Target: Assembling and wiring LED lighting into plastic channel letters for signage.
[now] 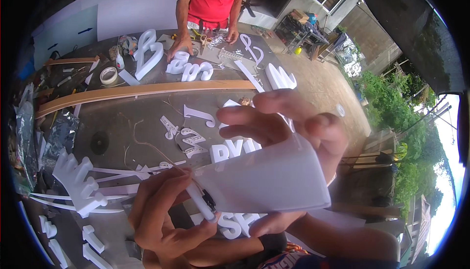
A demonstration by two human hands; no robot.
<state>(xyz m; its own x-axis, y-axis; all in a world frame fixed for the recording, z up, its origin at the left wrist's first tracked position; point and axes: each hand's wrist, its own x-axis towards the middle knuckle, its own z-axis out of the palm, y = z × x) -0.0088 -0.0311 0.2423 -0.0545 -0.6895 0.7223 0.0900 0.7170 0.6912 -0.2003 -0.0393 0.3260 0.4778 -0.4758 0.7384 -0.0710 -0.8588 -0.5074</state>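
Note:
Close in front of me is a smooth white plastic box-like piece (267,181). A thin brown wire (169,160) and a small black part (208,201) show at its left end. My left hand (164,210) is closed on that narrow end, thumb below and fingers above. Around the piece's right side my right hand (313,122) is open, fingers spread above it and thumb below. The piece hides most of its palm, so contact is unclear. White block letters (235,150) lie behind the piece, and more white letters (237,224) show beneath it.
Across the dark table runs a long brown strip (147,91). Beyond it, a person in red (215,0) reaches among white script letters (188,68) and scissors (205,41). A tape roll (108,75) lies far left; a white crown shape (78,183) lies near left.

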